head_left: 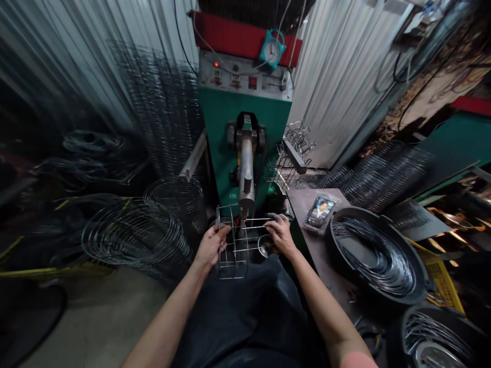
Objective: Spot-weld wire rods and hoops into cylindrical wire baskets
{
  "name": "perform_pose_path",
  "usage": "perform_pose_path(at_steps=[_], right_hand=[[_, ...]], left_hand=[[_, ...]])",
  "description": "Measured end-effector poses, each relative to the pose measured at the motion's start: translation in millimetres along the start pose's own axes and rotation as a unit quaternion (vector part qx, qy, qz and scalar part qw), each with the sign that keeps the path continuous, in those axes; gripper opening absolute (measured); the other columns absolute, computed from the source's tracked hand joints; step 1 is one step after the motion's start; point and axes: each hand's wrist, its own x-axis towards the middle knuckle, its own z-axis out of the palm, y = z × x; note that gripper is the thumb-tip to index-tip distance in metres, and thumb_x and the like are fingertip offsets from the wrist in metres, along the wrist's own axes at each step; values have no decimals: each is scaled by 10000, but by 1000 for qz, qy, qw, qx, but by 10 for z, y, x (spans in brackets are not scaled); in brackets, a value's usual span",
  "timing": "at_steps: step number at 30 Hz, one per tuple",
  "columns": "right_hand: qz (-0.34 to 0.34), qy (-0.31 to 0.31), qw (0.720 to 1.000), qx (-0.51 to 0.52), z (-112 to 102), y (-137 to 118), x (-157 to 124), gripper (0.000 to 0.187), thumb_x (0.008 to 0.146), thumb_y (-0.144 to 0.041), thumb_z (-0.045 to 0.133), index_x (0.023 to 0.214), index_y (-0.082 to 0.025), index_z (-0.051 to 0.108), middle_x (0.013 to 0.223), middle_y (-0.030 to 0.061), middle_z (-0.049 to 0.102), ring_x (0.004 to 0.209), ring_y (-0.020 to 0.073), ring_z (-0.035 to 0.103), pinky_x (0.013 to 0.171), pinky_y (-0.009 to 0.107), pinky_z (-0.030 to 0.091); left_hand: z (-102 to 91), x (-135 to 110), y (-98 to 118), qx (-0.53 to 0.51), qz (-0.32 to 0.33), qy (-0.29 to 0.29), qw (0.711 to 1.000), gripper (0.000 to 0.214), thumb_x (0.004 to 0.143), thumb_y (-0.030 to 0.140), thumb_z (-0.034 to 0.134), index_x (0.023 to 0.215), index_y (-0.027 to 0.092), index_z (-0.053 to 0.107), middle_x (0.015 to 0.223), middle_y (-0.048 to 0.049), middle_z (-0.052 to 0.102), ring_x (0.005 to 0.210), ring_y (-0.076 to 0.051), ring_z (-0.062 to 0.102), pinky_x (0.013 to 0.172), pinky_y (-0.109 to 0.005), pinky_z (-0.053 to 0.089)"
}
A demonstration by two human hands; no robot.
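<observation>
The head view showed, at lower centre of the frame, a wire rack (233, 243) held under the metal arm (246, 171) of a green machine (245, 117). The left hand (210, 246) had its fingers closed around the rack's left side, and the right hand (281, 232) gripped its right end. At right, a phone (320, 212) lay on the worktop (307, 199) beside a black tub (378, 255) of wire rings.

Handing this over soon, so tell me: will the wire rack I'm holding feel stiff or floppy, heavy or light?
Probably stiff: the wire rack shows square corners between the left hand and right hand. Likely light, being thin open wire. Its thin wires may bend if squeezed.
</observation>
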Motion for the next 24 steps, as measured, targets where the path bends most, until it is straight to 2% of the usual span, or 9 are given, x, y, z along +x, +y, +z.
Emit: perform_pose_path(at_steps=[15,24], right_hand=[[-12,-37,999,12,-23,76,67,153,834,-232,507,851,-270,654,1198,13,535,1101,231,354,974,432,275],[-13,-56,998,1,-61,57,105,163,843,-246,493,862,-260,655,1205,22,532,1090,232,350,966,431,279]], left_hand=[[-19,56,0,-18,4,21,1000,399,422,296,793,679,162,518,461,99,384,367,-17,258,340,-165,148],[-25,81,24,-21,8,12,1000,404,431,303,797,672,162,505,443,106,374,362,-17,248,337,-160,151]])
